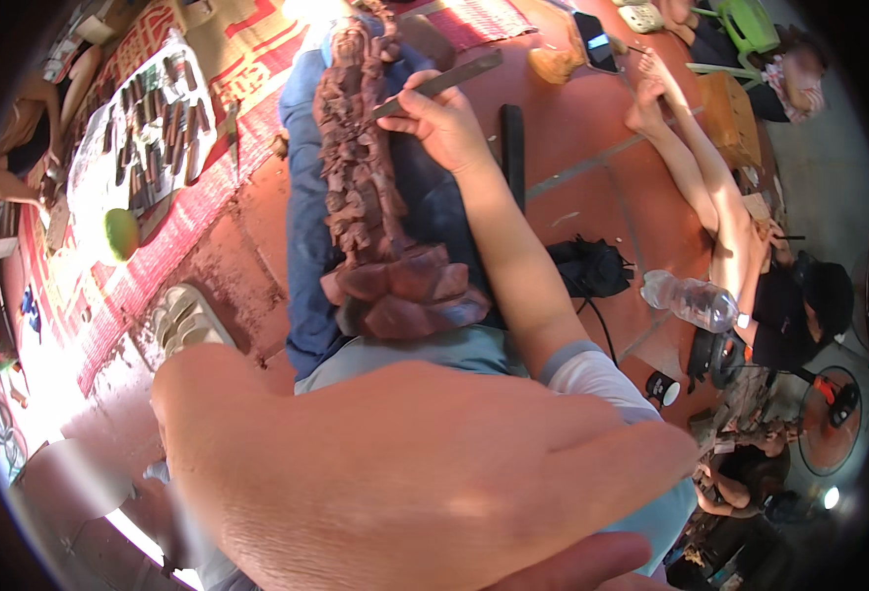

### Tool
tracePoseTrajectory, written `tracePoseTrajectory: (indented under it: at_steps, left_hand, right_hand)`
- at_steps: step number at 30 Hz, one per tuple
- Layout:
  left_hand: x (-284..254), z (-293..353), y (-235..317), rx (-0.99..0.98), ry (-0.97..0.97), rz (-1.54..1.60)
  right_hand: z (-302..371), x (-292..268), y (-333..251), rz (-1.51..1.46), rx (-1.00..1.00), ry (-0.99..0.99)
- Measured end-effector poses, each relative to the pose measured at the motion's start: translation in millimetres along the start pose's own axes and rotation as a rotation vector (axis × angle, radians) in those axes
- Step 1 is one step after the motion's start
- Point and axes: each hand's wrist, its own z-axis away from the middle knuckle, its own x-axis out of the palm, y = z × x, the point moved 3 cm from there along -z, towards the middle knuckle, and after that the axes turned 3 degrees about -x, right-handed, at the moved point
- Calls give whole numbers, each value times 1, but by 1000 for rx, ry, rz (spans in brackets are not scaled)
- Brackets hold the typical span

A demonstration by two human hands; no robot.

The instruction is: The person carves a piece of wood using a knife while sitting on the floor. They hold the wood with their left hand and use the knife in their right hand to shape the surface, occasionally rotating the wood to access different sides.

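Note:
A tall, reddish-brown wood carving [356, 177] with a knobbly, figure-like surface lies along my lap. Its broad, petal-like base [410, 291] is at the near end, close to my waist. My right hand [446, 123] grips a flat, dark file [454, 81] between thumb and fingers, its lower end at the carving's right side near the top. Very close to the camera, my left hand [425, 463] fills the lower middle, its back showing. Most of its fingers are hidden or cut off, and no held thing shows.
Several carving tools [154, 128] lie on a plastic sheet beside a green fruit [119, 234] on the red mat [233, 167]. Right of my leg are a dark bar [512, 153], a black bag [592, 266], a plastic bottle [691, 300] and a cup [662, 388]. Other people sit on both sides.

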Motion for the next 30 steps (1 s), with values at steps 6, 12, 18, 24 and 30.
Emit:
tracePoseTrajectory:
  at_steps: [6, 12, 18, 24, 30]
  left_hand:
    - [-52, 14, -33, -237, 657, -389]
    - [-80, 33, -79, -437, 902, -425]
    - [-55, 39, -135, -424, 831, -371]
    - [-21, -40, -120, -180, 822, -1003]
    - [36, -63, -101, -65, 662, -473]
  right_hand:
    - [8, 3, -7, 80, 16, 106]
    - [8, 9, -10, 28, 44, 130]
    - [-23, 46, -34, 254, 2, 73]
    - [-111, 67, -62, 549, -93, -69]
    - [-101, 57, -71, 478, -36, -110]
